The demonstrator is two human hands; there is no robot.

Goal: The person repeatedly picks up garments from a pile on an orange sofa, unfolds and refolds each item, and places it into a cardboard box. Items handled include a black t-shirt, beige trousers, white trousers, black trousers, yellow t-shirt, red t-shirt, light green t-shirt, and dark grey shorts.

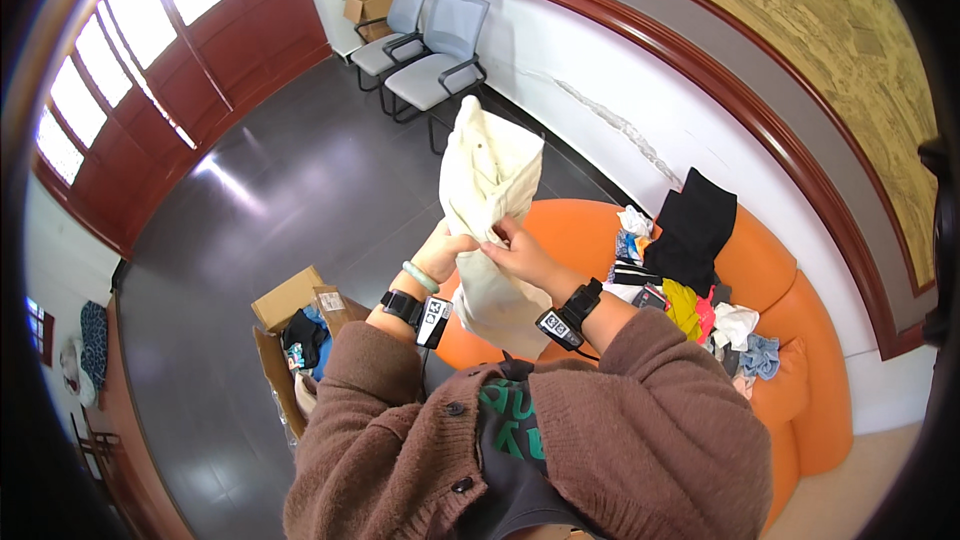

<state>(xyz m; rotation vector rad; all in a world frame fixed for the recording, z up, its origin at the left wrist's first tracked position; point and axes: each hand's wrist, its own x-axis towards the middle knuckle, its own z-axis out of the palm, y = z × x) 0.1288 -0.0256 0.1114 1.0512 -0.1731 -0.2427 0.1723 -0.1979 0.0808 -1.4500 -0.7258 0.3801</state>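
Observation:
A cream-coloured cloth garment (491,165) hangs between my two hands, raised in front of me. My left hand (444,249) grips its left side near the middle, where the fabric bunches. From the right, my right hand (523,251) pinches the same gathered part, fingers close to the left thumb. The upper part of the garment stands up beyond my hands, and its lower part drapes down over the orange sofa (577,232). Folds hide the garment's full shape, so its exact kind is unclear.
On the sofa's right lie a folded black garment (694,229), a yellow garment (681,307) and several other clothes. An open cardboard box (274,360) with clothes stands on the floor at left. Two grey office chairs (435,67) stand along the white wall (570,120).

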